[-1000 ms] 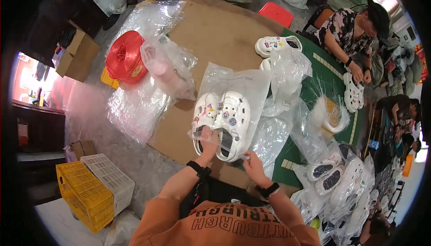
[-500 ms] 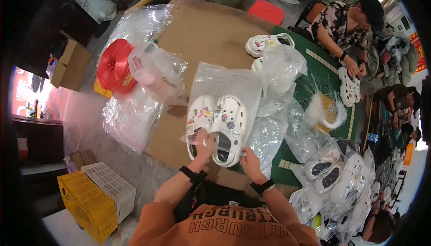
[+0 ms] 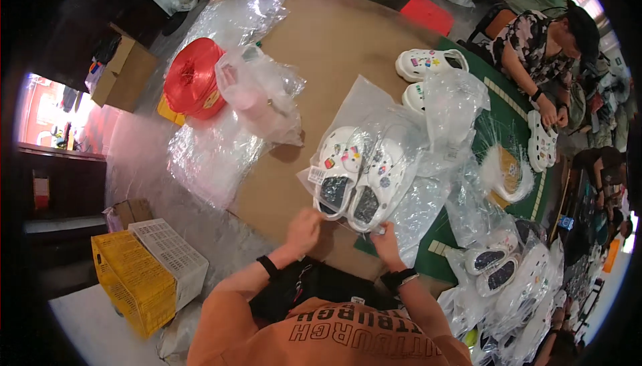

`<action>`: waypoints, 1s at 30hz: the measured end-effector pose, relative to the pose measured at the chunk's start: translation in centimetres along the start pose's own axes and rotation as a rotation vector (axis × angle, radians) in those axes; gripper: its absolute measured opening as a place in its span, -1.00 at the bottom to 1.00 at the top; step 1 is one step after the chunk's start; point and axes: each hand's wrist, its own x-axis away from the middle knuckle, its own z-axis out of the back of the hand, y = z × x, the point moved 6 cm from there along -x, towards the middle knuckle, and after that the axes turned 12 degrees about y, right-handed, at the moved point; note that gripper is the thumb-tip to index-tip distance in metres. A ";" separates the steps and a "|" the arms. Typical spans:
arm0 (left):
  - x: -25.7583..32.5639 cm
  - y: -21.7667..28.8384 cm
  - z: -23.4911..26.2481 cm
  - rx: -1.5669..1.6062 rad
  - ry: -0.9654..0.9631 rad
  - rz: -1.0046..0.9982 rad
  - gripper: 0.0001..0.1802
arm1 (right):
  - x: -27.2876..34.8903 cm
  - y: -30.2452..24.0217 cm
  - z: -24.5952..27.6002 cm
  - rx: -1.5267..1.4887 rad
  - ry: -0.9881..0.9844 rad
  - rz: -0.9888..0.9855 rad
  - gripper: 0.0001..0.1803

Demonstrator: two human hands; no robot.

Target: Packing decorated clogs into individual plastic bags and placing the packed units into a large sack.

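A pair of white clogs with colourful charms lies heels toward me on the brown table, inside a clear plastic bag. My left hand pinches the near edge of the bag by the left clog's heel. At the other heel, my right hand grips the bag's near right corner between thumb and fingers. A pale label shows on the bag over the left clog. Another white clog lies farther back, partly beside a bagged one.
A red roll of plastic twine and a filled plastic bag are at the left. Bagged clogs pile up at the right. Crates stand on the floor. Across the green mat, another person handles clogs.
The clogs are now fully within the bag, which covers their heels. My left hand has come out of the bag to its near edge. The whole view has shifted somewhat.
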 end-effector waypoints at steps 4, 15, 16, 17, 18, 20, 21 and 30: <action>-5.1 -4.6 2.7 0.027 0.378 0.244 -0.46 | -0.2 0.4 -0.4 -0.018 0.077 0.004 -0.41; -7.1 -6.2 -1.8 0.207 0.309 0.462 -0.83 | -1.3 0.9 -0.5 -0.381 0.117 -0.190 -0.58; -8.2 -5.6 -0.7 0.211 0.316 0.443 -0.83 | -1.0 -0.5 0.7 -0.318 0.140 -0.167 -0.61; -9.0 -4.4 1.1 0.301 0.330 0.420 -0.83 | -0.5 -2.4 2.0 -0.253 0.157 -0.146 -0.64; -10.0 -2.7 2.7 0.395 0.333 0.394 -0.83 | -0.7 -3.9 3.7 -0.325 0.132 -0.071 -0.78; -13.3 1.1 6.8 0.339 0.399 0.279 -0.83 | -1.7 -8.3 7.7 -0.258 0.151 0.072 -0.82; -14.9 2.7 8.3 0.279 0.400 0.224 -0.84 | -1.9 -11.3 9.8 -0.183 0.167 0.202 -0.85; -21.2 11.0 17.2 0.474 0.582 0.101 -0.89 | -2.0 -24.9 21.0 -0.307 0.336 0.345 -0.88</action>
